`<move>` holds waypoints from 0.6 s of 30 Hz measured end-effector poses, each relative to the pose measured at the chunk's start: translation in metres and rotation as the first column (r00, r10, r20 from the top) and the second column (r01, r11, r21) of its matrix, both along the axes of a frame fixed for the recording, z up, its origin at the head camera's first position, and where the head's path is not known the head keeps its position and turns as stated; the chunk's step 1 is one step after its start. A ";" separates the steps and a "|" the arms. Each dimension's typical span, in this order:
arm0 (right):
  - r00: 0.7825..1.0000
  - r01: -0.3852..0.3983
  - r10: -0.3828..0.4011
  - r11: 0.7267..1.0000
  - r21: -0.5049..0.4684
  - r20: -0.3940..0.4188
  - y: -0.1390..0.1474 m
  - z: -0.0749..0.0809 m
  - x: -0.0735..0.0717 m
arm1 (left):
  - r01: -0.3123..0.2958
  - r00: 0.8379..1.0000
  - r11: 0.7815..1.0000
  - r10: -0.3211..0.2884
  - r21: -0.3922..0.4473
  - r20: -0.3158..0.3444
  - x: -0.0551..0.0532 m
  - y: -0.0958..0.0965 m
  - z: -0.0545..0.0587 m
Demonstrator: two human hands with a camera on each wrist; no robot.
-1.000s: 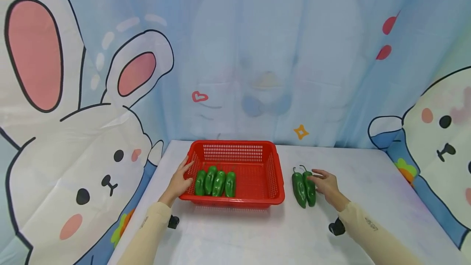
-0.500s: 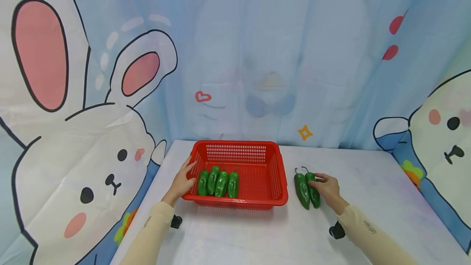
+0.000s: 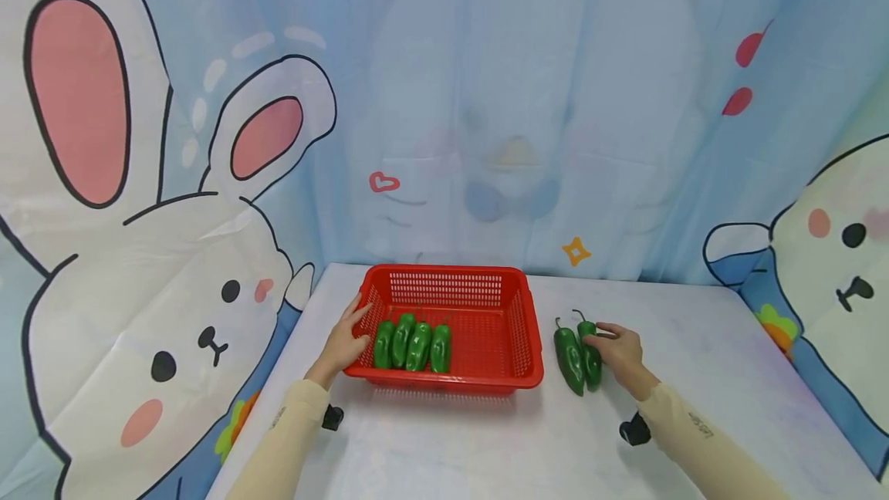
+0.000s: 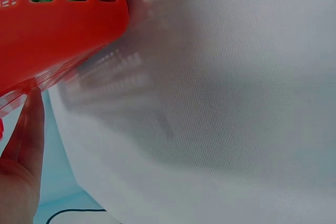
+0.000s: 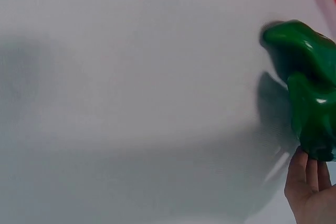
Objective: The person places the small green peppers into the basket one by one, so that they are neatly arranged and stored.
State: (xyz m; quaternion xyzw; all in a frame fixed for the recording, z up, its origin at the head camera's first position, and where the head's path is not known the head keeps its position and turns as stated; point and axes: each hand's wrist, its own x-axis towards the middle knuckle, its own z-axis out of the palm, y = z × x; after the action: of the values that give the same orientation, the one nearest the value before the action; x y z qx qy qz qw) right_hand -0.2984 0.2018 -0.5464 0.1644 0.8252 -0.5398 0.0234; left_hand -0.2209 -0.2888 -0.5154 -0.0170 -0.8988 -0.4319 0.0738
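Observation:
A red plastic basket (image 3: 486,342) sits on the table, with several glossy green chili peppers (image 3: 419,346) lined up in its left half. My left hand (image 3: 343,342) is at the basket's left side; in the left wrist view its straight fingers (image 4: 32,124) touch the outer wall. Right of the basket, my right hand (image 3: 620,349) pinches the upper part of a green chili pepper (image 3: 592,365). Close beside that one lies another green chili pepper (image 3: 569,361). In the right wrist view the fingertips (image 5: 298,161) meet the held pepper (image 5: 315,114), whose far side is out of frame.
A white cloth covers the table (image 3: 444,446). Behind it hangs a blue curtain (image 3: 430,99) printed with cartoon animals, meeting the table's back edge. A small black device (image 3: 635,429) is at the right wrist, and another black device (image 3: 332,417) at the left.
My right hand has come onto the right-hand chili pepper and taken hold of it; that pepper has shifted slightly against its neighbour. The left hand stays at the basket. The head view has turned slightly.

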 end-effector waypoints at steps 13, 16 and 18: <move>0.998 -0.040 0.035 0.994 -0.104 -0.047 0.000 0.042 -0.002 | 0.005 0.999 1.000 -0.005 0.000 0.033 0.002 0.001 0.006; 0.997 -0.053 0.045 0.991 -0.126 -0.061 -0.001 0.054 -0.002 | 0.005 1.000 1.000 -0.005 -0.007 0.029 0.002 0.002 0.005; 0.997 -0.057 0.048 0.989 -0.139 -0.066 -0.002 0.061 -0.003 | 0.006 1.000 1.000 -0.006 -0.011 0.027 0.002 0.002 0.005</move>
State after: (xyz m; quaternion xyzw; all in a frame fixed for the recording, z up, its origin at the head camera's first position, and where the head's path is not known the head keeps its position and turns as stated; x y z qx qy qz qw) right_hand -0.3012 0.2000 -0.4855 0.1235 0.7893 -0.6010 0.0235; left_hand -0.2188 -0.2867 -0.5107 -0.0141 -0.9019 -0.4275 0.0604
